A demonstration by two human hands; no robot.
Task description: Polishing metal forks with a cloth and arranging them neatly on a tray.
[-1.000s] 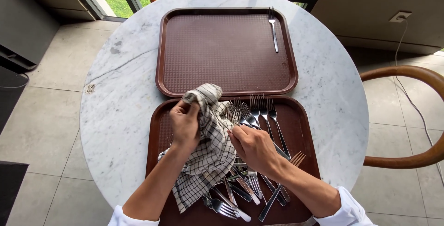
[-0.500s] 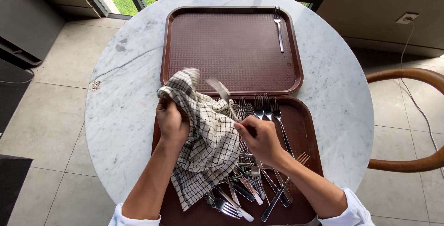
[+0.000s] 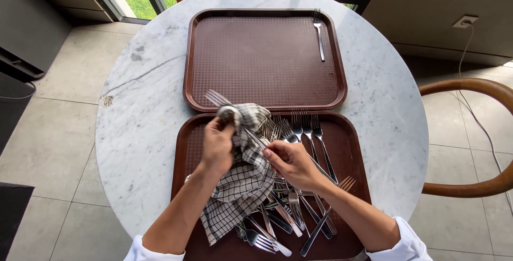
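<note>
My left hand (image 3: 217,144) grips a checked black-and-white cloth (image 3: 243,186) bunched around the neck of a steel fork (image 3: 219,99), whose tines stick out up and left past the cloth. The fork's handle runs down to my right hand (image 3: 288,162), which pinches it. Both hands hover over the near brown tray (image 3: 184,159), which holds a heap of several forks (image 3: 302,133). The cloth hangs down over the tray's left half and hides some cutlery.
A second brown tray (image 3: 203,52) lies farther away with a single fork (image 3: 319,34) at its right edge. Both trays sit on a round white marble table (image 3: 139,111). A wooden chair arm (image 3: 475,138) curves at the right; window frames and chair backs stand beyond.
The fork has swung from pointing up right of the cloth to pointing up-left past it. My left hand has shifted right with the cloth bunched on the fork's neck.
</note>
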